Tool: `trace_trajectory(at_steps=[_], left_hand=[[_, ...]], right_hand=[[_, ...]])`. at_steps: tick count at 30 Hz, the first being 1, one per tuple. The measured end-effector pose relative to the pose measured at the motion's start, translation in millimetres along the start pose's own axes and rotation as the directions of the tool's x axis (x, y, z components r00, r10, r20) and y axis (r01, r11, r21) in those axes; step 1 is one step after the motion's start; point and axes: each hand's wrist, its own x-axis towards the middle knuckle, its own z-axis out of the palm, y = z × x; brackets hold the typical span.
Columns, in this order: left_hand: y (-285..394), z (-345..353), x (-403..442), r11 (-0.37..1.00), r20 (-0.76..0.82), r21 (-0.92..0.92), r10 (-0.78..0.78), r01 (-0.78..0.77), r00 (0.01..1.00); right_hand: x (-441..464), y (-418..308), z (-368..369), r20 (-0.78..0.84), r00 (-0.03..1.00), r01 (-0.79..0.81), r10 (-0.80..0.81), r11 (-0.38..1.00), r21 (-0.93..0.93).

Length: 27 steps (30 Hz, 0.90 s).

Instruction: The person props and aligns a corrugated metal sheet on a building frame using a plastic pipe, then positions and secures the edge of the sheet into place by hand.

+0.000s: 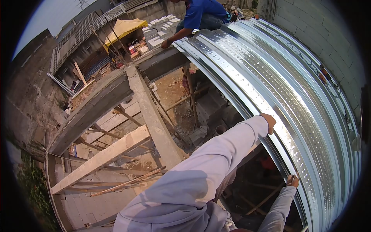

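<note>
Ribbed, dimpled metal decking sheets [247, 65] lie side by side on the right, bright with glare. My left hand [268, 123], in a pale long sleeve, is closed on the near edge of the outermost sheet, its fingers partly hidden. Closer to me, my right hand [292, 181] has its fingers curled around the same edge. At the far end, a person in a blue shirt [203, 15] crouches, one hand [166, 43] by the sheet's corner and the concrete beam.
Concrete beams [152, 116] cross over a deep opening with timber props [192, 96] below. A block wall [320, 38] borders the sheets on the right. Cables [326, 77] lie on the far sheets. Grey blocks [158, 31] and a yellow canopy [124, 29] stand beyond.
</note>
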Motion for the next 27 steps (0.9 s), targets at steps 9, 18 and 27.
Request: trace_trajectory(at_steps=[9,18,27], left_hand=[[-1,1,3,1.000,0.017,0.001,0.003,-0.003,1.000],[0,0,1,1.000,0.024,0.001,0.009,-0.009,1.000],[-1,1,5,1.000,0.048,0.010,-0.029,0.029,0.998]], right_hand=[[-9,-2,3,-0.014,1.000,0.005,-0.005,1.000,0.009],[12,6,-5,0.000,1.000,-0.022,0.022,0.999,0.048],[-6,-2,2,0.009,0.999,-0.045,0.044,0.998,0.040]])
